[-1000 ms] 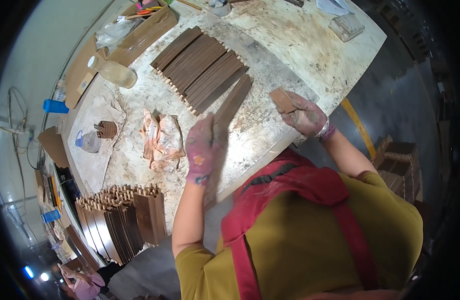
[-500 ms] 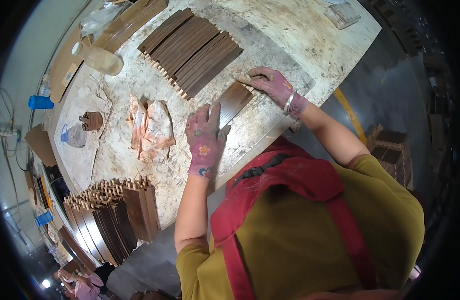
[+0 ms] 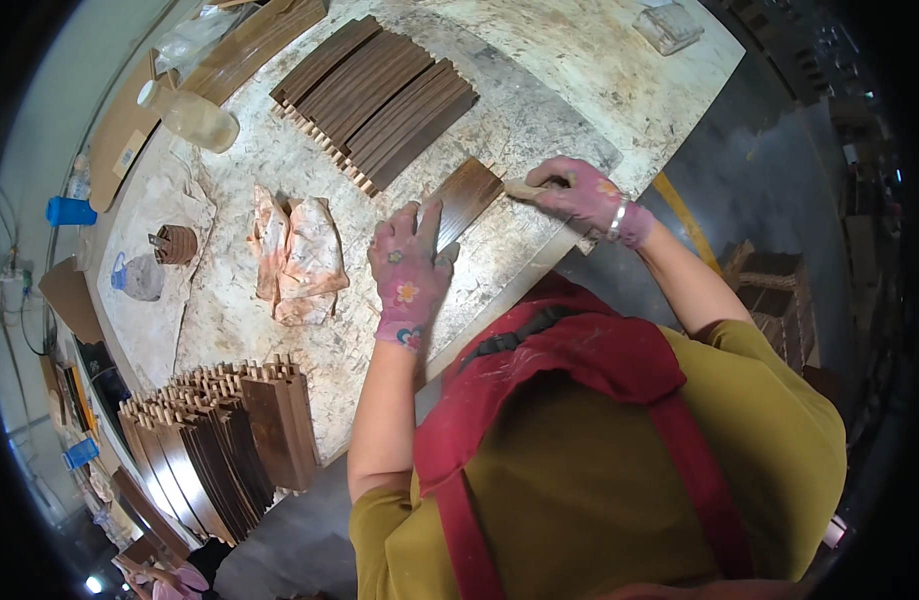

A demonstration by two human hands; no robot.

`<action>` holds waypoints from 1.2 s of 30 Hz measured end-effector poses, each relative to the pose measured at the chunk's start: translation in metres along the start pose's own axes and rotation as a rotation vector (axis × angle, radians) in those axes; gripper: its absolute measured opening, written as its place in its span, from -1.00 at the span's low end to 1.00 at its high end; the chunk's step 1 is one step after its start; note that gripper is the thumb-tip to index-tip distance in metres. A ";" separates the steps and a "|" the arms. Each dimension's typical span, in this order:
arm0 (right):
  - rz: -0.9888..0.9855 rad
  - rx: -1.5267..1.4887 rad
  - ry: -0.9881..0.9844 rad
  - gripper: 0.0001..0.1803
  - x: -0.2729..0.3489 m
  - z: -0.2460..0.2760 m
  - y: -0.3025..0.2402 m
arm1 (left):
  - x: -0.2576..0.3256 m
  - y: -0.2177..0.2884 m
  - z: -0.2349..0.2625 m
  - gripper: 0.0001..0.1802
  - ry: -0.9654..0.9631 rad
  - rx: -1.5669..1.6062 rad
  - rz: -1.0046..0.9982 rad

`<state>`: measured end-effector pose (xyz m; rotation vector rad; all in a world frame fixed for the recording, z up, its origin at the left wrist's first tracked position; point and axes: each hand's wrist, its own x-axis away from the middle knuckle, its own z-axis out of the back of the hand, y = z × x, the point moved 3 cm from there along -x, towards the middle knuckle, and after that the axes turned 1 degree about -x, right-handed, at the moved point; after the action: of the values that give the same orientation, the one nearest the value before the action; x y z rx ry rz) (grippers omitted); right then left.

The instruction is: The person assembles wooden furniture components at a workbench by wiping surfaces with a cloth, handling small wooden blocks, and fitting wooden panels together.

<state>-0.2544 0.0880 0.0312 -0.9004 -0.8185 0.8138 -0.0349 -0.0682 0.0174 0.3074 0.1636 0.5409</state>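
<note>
The left hand [image 3: 410, 275] lies flat, fingers spread, on a dark wooden board [image 3: 465, 198] near the table [image 3: 580, 70] edge. At three o'clock of it, the right hand [image 3: 580, 195] is clamped on a small block [image 3: 525, 188] touching the board's end.

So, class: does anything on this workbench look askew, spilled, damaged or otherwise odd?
Mostly tidy. The clear bottle lies on its side near the bench's far left edge, and crumpled stained rags sit loose mid-bench. The bench top is blotchy and worn.
</note>
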 end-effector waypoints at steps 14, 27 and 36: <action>0.234 -0.158 -0.264 -0.45 -0.035 -0.047 -0.055 | 0.019 0.048 -0.044 -0.37 0.216 0.105 -0.250; 0.949 0.695 -0.623 -0.59 -0.090 -0.160 -0.094 | 0.028 0.045 -0.052 -0.41 0.193 0.204 -0.150; 0.709 0.454 -0.291 -0.66 -0.070 -0.129 -0.108 | 0.024 0.044 -0.043 -0.43 0.302 0.239 -0.203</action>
<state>-0.1481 -0.0567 0.0605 -0.6622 -0.5127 1.7054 -0.0462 -0.0095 -0.0105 0.4354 0.5489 0.3639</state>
